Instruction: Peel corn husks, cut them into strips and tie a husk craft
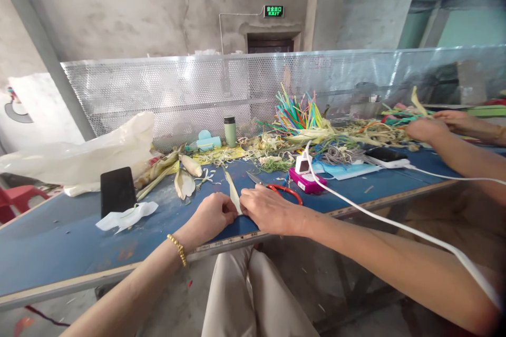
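Observation:
My left hand (213, 214) and my right hand (265, 208) meet at the near edge of the blue table (59, 242). Both pinch the near end of a pale, narrow husk strip (232, 191) that runs away from me across the tabletop. A gold bead bracelet (177, 249) circles my left wrist. Red-handled scissors (280, 189) lie just beyond my right hand, blades pointing left.
A black phone (117, 190) and white paper scrap (126, 217) lie left. Pale husks (185, 176), a green bottle (230, 131), coloured strips (300, 113), a pink box with white charger cable (306, 179) and a plastic bag (87, 152) sit behind. Another person's hands (438, 124) work at right.

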Available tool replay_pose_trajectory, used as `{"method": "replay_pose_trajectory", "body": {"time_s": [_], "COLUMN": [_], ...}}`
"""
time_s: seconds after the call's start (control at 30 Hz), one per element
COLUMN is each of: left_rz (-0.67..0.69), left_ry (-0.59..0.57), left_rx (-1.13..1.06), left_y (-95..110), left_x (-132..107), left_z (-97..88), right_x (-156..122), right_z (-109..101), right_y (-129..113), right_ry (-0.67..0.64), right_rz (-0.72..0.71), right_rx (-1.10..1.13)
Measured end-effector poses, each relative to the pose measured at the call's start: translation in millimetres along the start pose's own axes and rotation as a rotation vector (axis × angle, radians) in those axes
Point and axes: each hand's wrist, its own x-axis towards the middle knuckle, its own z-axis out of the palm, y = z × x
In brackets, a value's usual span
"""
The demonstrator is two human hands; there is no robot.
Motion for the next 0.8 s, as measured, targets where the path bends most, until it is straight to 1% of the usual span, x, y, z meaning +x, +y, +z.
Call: {"method": "replay_pose_trajectory", "body": {"time_s": [0.03, 0.1, 0.2, 0.27, 0.37, 0.47, 0.57, 0.67, 0.73, 0.8], "left_rz": [0.003, 0.011, -0.005, -0.035, -0.083, -0.138, -0.154, -0.113, -0.099, -0.1], "left_ry": [-0.027, -0.055, -0.064, -0.074, -0.086, -0.11, -0.18, -0.282, -0.326, -0.352], "left_rx": [-0.028, -0.057, -0.045, -0.034, -0.026, -0.03, -0.068, -0.123, -0.133, -0.093], "left_y": [-1.1, -2.7, -2.4, -0.8, 1.2, 2.0, 4.4, 9.9, 14.2, 18.2], "left_x": [0.7, 1.7, 3.5, 5.4, 9.8, 14.9, 18.9, 22.0, 24.1, 26.4], "left_z": [-1.1, -3.0, -4.3, -4.0, -2.4, -2.1, -5.6, -11.9, -16.0, -19.6], "right_x": [1.1, 5.1, 14.6, 21.2, 29.0, 34.8, 40.8, 46.9, 49.9, 51.8], "right_z": [-3.2, -7.7, -9.5, -10.2, -15.1, -21.8, -24.8, -23.7, -22.0, -19.9], "right_y": [-0.1, 2.3, 11.3, 17.1, 20.1, 18.0, 17.0, 19.7, 23.0, 27.3], "right_ry": [-0.031, -0.092, -0.185, -0.237, -0.31, -0.384, -0.446, -0.519, -0.557, -0.571], "right_rz": [-0.007, 0.026, 0.132, 0.164, 0.199, 0.261, 0.295, 0.278, 0.262, 0.262], "right_rx": [0.008, 0.06, 0.24, 0.343, 0.401, 0.425, 0.479, 0.557, 0.54, 0.517]}}
